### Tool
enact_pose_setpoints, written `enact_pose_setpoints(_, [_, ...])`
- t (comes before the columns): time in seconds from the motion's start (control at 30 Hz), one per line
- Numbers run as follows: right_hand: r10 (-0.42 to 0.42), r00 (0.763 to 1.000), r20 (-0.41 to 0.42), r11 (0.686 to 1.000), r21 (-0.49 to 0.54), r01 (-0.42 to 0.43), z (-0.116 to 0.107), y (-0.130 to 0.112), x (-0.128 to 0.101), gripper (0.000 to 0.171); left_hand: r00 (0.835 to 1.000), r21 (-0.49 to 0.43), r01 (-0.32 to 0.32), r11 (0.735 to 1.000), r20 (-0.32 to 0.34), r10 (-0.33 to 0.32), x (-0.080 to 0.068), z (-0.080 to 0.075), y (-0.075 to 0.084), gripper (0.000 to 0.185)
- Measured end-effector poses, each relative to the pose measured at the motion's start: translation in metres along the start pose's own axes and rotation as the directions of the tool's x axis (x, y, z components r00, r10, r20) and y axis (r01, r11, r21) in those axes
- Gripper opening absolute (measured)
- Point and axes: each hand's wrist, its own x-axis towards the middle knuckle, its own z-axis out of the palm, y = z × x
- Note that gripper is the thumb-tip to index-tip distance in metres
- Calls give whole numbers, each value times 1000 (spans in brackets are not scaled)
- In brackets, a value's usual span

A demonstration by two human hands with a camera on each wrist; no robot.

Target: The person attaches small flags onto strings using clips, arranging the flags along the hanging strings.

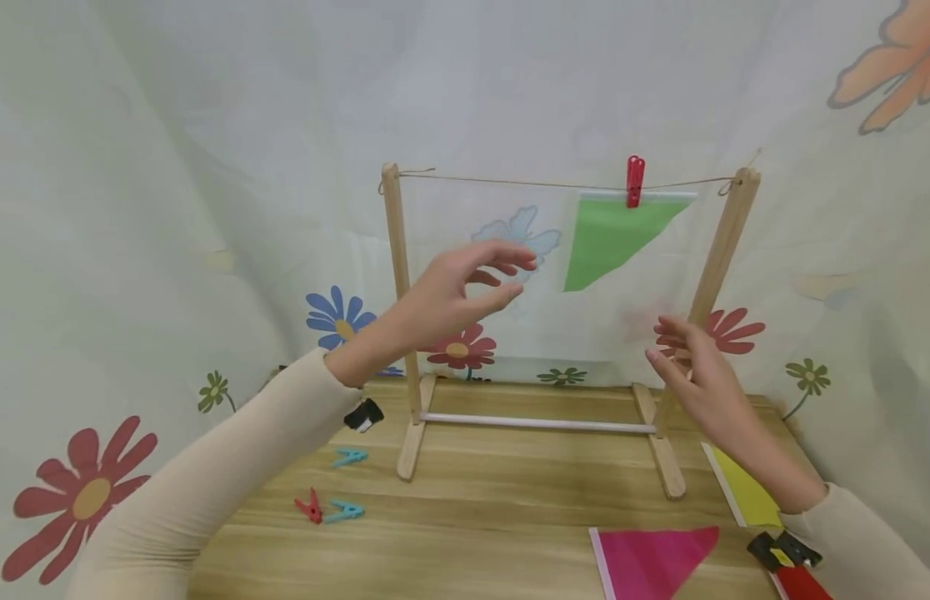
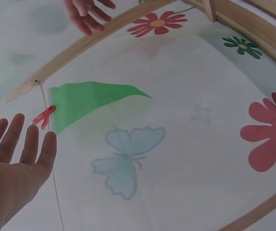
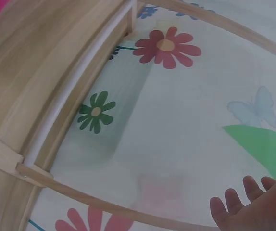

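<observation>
A green triangular pennant (image 1: 607,242) hangs from a thin string (image 1: 502,181), held by one red clothespin (image 1: 634,185). The string is tied between two upright posts of a wooden stand (image 1: 716,250). My left hand (image 1: 461,287) is raised in front of the stand, left of the pennant, its fingers loosely bent and holding nothing. Lower down, by the right post, my right hand (image 1: 701,379) is in the air with relaxed fingers and nothing in them. In the left wrist view the pennant (image 2: 87,101) and clothespin (image 2: 44,116) appear just beyond the left fingertips.
On the wooden table, two blue clothespins (image 1: 345,512) and a red one (image 1: 311,507) lie at the left. A pink pennant (image 1: 652,558), a yellow pennant (image 1: 746,487) and a red piece (image 1: 798,583) lie at the right. Behind the stand hangs a flower-printed curtain (image 1: 285,125).
</observation>
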Motion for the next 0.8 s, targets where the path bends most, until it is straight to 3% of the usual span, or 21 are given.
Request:
enact_pose_setpoints(0.33, [28,1000,-1,996,-88,-28,2,13,-16,54,997,61,75,995,-12,-74,-55,-6,-17,38])
enact_pose_setpoints(0.57, [10,1000,7,990,-141,-9,9,17,-30,54,990,202,139,970,-15,-139,-96,-10,-23,37])
enact_pose_setpoints(0.8, [-27,1000,-9,980,-195,25,15,24,-48,52,985,250,167,954,-5,-171,-133,-11,-29,36])
